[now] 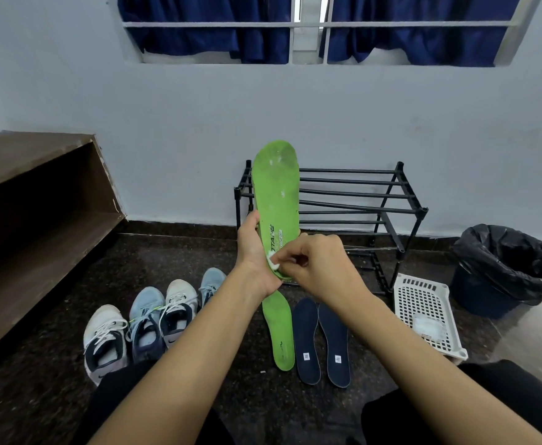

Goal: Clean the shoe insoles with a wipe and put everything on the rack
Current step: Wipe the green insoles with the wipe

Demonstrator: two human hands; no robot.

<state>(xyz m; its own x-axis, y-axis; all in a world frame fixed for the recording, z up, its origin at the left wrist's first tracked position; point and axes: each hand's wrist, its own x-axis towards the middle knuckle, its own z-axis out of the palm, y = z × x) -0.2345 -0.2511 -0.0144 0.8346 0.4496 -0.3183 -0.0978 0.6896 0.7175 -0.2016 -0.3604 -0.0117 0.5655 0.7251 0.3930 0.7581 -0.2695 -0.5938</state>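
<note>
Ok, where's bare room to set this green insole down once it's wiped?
Free: black metal rack's top bars, right of the held green insole; floor between the brown wooden bench and the four sneakers. Crowded: green and navy insoles side by side before the rack.

The held insole (pixel 276 187) was bright green with black lettering and whitish scuffs at its far end; the wipe (pixel 274 261) against it was white. On the dark speckled floor (pixel 44 380) lay a second green insole (pixel 280 335) and two navy insoles (pixel 307 338) with small white labels. The rack (pixel 359 194) was black, the basket (pixel 422 279) white with a grid of holes, the bin liner (pixel 513 252) black.
</note>
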